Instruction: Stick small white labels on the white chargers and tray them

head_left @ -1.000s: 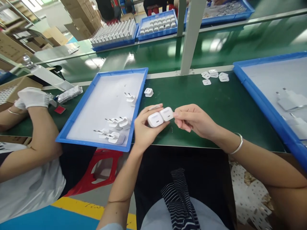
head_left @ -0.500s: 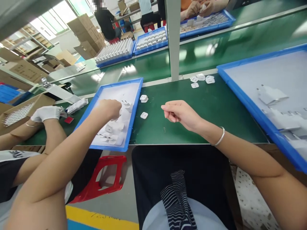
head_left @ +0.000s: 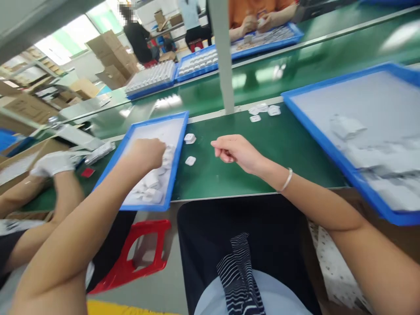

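Observation:
My left hand is closed above the blue-rimmed left tray, its fingertips turned down and hidden, so what they hold, if anything, does not show. White plug-like charger pieces lie heaped in that tray beside and below the hand. Over the green worktop my right hand is curled, thumb against index finger, with nothing visible in it. Between the hands and nearer the tray are a small stack of white square caps and one single cap.
More white caps lie at the back by a metal post. At right, a large blue tray holds white charger pieces. A co-worker's gloved hand works at left. Across the line, another person's hands are over a tray.
The whole view has shifted, so the worktop and the right tray appear further left. My left hand remains over the left tray and my right hand keeps its curled shape.

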A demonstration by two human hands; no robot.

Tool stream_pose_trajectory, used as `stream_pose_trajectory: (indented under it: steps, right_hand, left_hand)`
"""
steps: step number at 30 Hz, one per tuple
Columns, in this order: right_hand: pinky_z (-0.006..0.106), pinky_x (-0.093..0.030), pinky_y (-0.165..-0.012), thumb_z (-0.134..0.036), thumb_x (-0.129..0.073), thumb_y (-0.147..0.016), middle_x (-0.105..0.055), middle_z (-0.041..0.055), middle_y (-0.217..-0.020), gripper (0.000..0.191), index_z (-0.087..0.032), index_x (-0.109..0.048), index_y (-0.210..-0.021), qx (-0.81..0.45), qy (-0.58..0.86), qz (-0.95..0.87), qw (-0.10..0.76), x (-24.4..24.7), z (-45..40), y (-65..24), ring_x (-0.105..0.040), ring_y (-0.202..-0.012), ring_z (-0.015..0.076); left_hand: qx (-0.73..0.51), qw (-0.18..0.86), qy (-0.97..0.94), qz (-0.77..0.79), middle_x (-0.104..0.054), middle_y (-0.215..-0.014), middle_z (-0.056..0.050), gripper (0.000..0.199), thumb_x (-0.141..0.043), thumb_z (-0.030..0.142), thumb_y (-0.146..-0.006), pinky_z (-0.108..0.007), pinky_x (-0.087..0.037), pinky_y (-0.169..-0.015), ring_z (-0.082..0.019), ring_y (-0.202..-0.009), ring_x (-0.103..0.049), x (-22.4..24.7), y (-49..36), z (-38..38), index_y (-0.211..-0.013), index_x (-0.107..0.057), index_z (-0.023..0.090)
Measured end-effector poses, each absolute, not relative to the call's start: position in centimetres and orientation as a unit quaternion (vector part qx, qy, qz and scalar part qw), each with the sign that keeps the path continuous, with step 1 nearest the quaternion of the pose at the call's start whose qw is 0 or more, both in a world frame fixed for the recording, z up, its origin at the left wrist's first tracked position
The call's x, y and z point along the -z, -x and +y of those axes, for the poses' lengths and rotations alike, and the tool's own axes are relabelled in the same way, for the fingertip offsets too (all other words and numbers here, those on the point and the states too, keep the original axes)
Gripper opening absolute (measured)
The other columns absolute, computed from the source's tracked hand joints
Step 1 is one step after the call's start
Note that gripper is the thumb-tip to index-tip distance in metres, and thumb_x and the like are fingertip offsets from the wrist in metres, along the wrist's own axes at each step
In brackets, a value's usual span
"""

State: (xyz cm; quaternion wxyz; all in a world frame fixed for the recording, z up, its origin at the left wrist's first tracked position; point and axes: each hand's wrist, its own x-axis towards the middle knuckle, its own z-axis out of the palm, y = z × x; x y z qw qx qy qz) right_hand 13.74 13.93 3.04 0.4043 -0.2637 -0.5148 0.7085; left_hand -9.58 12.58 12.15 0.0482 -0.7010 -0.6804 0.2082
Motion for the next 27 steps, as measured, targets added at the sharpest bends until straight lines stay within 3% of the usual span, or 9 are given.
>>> stream_pose_trajectory:
  steps: [2, 3, 6, 8, 12, 16, 19, 23, 27]
  right_hand:
    - [0.020, -0.028, -0.045, -0.035, -0.071, -0.085, -0.048, -0.0052, -0.042, 0.036, -0.015, -0.060, -0.058, -0.678, 0.249, -0.531, 0.443, -3.5, 13.9, -14.2, -0.040, -0.043, 0.0050]
    - [0.020, -0.031, -0.048, -0.037, -0.072, -0.085, -0.049, -0.0053, -0.044, 0.037, -0.015, -0.060, -0.059, -0.658, 0.237, -0.545, 0.462, -3.8, 13.8, -14.6, -0.042, -0.045, 0.0052]
    - [0.021, -0.037, -0.053, -0.039, -0.069, -0.089, -0.053, -0.0052, -0.052, 0.035, -0.015, -0.060, -0.065, -0.596, 0.224, -0.590, 0.496, -4.3, 11.9, -17.2, -0.046, -0.050, 0.0061]
    - [0.022, -0.039, -0.056, -0.038, -0.066, -0.092, -0.055, -0.0044, -0.058, 0.031, -0.016, -0.061, -0.071, -0.529, 0.264, -0.629, 0.504, -4.7, 9.5, -19.8, -0.048, -0.054, 0.0072]
    - [0.027, -0.047, -0.070, -0.039, -0.066, -0.092, -0.067, 0.0020, -0.081, 0.023, -0.017, -0.067, -0.086, -0.361, 0.447, -0.677, 0.461, -5.9, 6.2, -26.5, -0.060, -0.073, 0.0129]
    - [0.036, -0.050, -0.085, -0.045, -0.065, -0.092, -0.071, 0.0114, -0.108, 0.038, -0.017, -0.066, -0.117, -0.179, 0.664, -0.670, 0.279, -5.9, 9.7, -33.6, -0.065, -0.099, 0.0248]
    - [0.045, -0.045, -0.103, -0.034, -0.070, -0.087, -0.059, 0.0222, -0.137, 0.056, -0.010, -0.057, -0.136, -0.095, 0.759, -0.632, 0.127, -4.7, 14.2, -36.8, -0.058, -0.124, 0.0352]
    - [0.043, -0.045, -0.104, -0.026, -0.074, -0.082, -0.065, 0.0211, -0.132, 0.054, -0.008, -0.062, -0.131, -0.125, 0.775, -0.613, 0.086, -3.6, 17.8, -38.6, -0.059, -0.125, 0.0357]
    - [0.034, -0.055, -0.085, -0.027, -0.079, -0.079, -0.068, 0.0204, -0.129, 0.056, -0.007, -0.064, -0.129, -0.193, 0.777, -0.593, 0.086, -4.0, 18.4, -39.7, -0.069, -0.104, 0.0284]
  left_hand:
    - [-0.184, 0.113, 0.716, -0.664, -0.072, -0.116, -0.021, 0.028, -0.062, 0.022, -0.077, -0.049, -0.057, -0.079, -0.040, -0.093, -0.072, -12.7, 9.1, 10.3, -0.100, -0.073, 0.012]
    - [-0.117, 0.169, 0.742, -0.638, -0.068, -0.129, -0.014, 0.034, -0.056, 0.036, -0.084, -0.046, -0.057, -0.080, -0.037, -0.095, -0.072, -12.5, 8.8, 9.1, -0.110, -0.071, 0.019]
    - [0.128, 0.151, 0.818, -0.541, -0.069, -0.130, -0.001, 0.049, -0.036, 0.061, -0.093, -0.042, -0.058, -0.079, -0.033, -0.104, -0.072, -9.4, 7.5, 6.6, -0.121, -0.064, 0.033]
    - [0.223, 0.072, 0.837, -0.495, -0.072, -0.122, 0.002, 0.040, -0.043, 0.059, -0.094, -0.039, -0.060, -0.077, -0.029, -0.104, -0.073, -6.2, 6.2, 5.8, -0.114, -0.067, 0.035]
    - [0.324, -0.076, 0.830, -0.447, -0.076, -0.114, 0.001, 0.024, -0.060, 0.047, -0.093, -0.032, -0.060, -0.090, -0.022, -0.106, -0.073, -0.2, 3.3, 6.5, -0.103, -0.074, 0.030]
    - [0.360, -0.203, 0.762, -0.499, -0.077, -0.111, -0.002, 0.025, -0.065, 0.048, -0.090, -0.037, -0.055, -0.106, -0.023, -0.111, -0.071, 3.0, 2.6, 8.1, -0.098, -0.078, 0.028]
    - [0.379, -0.283, 0.701, -0.533, -0.077, -0.110, -0.003, 0.028, -0.068, 0.050, -0.087, -0.041, -0.053, -0.109, -0.025, -0.117, -0.069, 3.4, 2.8, 8.5, -0.099, -0.078, 0.027]
    - [0.423, -0.365, 0.625, -0.545, -0.077, -0.106, -0.005, 0.031, -0.071, 0.049, -0.084, -0.037, -0.057, -0.104, -0.023, -0.107, -0.072, 3.0, 2.9, 8.1, -0.103, -0.077, 0.025]
    - [0.441, -0.393, 0.590, -0.550, -0.077, -0.106, -0.005, 0.031, -0.072, 0.048, -0.084, -0.034, -0.060, -0.099, -0.020, -0.097, -0.074, 3.1, 2.8, 7.8, -0.101, -0.077, 0.023]
